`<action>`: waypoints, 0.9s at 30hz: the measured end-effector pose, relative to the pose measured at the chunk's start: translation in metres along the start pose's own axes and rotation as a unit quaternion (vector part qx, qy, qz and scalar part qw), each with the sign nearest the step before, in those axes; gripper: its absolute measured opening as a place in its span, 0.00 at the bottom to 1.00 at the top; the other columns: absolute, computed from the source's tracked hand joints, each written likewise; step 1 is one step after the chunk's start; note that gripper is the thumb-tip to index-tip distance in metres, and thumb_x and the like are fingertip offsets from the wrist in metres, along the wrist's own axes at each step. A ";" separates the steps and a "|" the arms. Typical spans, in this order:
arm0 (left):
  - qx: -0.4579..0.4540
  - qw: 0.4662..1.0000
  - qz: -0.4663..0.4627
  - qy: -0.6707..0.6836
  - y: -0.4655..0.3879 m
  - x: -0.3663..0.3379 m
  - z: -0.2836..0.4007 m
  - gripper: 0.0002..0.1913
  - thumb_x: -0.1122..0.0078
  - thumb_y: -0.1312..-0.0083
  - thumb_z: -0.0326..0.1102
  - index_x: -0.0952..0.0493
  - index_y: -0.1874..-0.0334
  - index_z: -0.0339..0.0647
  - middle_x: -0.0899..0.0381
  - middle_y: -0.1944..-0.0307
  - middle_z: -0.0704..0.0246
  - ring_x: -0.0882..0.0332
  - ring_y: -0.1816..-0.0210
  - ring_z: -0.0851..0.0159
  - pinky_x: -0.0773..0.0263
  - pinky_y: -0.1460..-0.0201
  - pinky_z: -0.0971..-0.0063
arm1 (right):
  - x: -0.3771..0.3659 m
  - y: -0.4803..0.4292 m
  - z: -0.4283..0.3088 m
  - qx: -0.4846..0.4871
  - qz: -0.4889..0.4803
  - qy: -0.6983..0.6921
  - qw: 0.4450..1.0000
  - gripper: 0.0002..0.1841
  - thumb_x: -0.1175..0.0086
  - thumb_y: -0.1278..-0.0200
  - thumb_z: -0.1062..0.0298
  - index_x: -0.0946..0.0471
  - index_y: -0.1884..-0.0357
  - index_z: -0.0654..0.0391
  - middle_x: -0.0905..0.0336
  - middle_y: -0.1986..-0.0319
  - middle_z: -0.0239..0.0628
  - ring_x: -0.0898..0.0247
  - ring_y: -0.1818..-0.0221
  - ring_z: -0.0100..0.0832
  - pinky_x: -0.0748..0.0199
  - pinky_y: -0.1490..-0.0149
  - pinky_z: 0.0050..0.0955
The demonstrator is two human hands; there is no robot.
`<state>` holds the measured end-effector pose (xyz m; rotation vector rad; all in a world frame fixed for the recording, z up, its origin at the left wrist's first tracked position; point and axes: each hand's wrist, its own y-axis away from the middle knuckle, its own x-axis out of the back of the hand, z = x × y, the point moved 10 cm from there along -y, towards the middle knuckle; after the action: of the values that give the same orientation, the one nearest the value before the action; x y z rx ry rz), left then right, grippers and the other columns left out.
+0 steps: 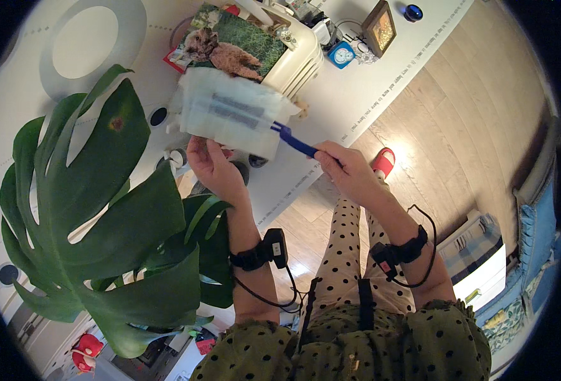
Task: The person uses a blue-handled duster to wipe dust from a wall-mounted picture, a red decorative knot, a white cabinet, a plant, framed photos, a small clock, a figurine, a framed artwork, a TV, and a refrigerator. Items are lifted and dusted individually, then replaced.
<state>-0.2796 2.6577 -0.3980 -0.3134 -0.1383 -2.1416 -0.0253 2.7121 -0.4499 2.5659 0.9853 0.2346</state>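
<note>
My right hand (345, 166) grips the dark blue handle (299, 143) of a tool that looks like a lint roller. Its forked end meets the right side of a pale, blurred sheet (256, 140) with a dark grey patch in its middle. Blur hides where the tool's head ends and the sheet begins. At the sheet's lower left edge is my left hand (218, 169), palm turned up, fingertips partly hidden; it appears to hold that edge. Just beyond the sheet lies a picture of a brown curly-haired dog on grass (235, 55).
A large monstera leaf (99, 228) spreads over the left side, close to my left forearm. On the white table (309, 100) stand a cream case (292, 66), a blue clock-like dial (341, 55) and a framed picture (380, 28). Black devices with cables (275, 247) are strapped to both forearms.
</note>
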 end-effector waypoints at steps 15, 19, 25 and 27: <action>-0.165 0.959 0.121 -0.196 0.000 0.030 0.065 0.19 0.37 0.34 0.33 0.31 0.44 0.37 0.24 0.51 0.66 0.26 0.55 0.68 0.29 0.56 0.76 | 0.005 0.016 0.005 0.058 0.009 0.055 0.997 0.09 0.49 0.30 0.65 0.24 0.55 0.58 0.26 0.76 0.43 0.29 0.74 0.38 0.31 0.65 0.32; -0.222 0.932 0.020 -0.285 -0.033 -0.013 0.100 0.22 0.34 0.40 0.31 0.28 0.44 0.38 0.25 0.48 0.64 0.29 0.49 0.60 0.33 0.46 0.67 | 0.033 0.054 0.037 0.020 0.064 -0.100 0.993 0.10 0.45 0.31 0.66 0.23 0.57 0.62 0.29 0.78 0.32 0.34 0.75 0.25 0.34 0.66 0.25; -0.294 0.805 -0.092 -0.507 -0.060 -0.054 0.118 0.25 0.29 0.46 0.36 0.24 0.45 0.43 0.21 0.50 0.61 0.29 0.45 0.52 0.36 0.42 0.60 | 0.056 0.060 0.050 0.018 0.224 -0.149 0.963 0.10 0.35 0.38 0.66 0.25 0.65 0.59 0.34 0.77 0.22 0.40 0.76 0.16 0.41 0.70 0.18; -0.273 0.787 -0.125 -0.538 -0.065 -0.062 0.107 0.27 0.27 0.48 0.38 0.23 0.45 0.42 0.19 0.53 0.62 0.25 0.49 0.52 0.32 0.45 0.61 | 0.046 0.033 0.038 -0.008 0.258 -0.197 0.946 0.11 0.34 0.40 0.65 0.25 0.67 0.58 0.36 0.78 0.21 0.41 0.76 0.16 0.42 0.71 0.18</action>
<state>-0.2824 2.7670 -0.3110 -1.9381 -0.2073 -1.9422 0.0397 2.7101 -0.4700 2.6597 0.1574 -0.1352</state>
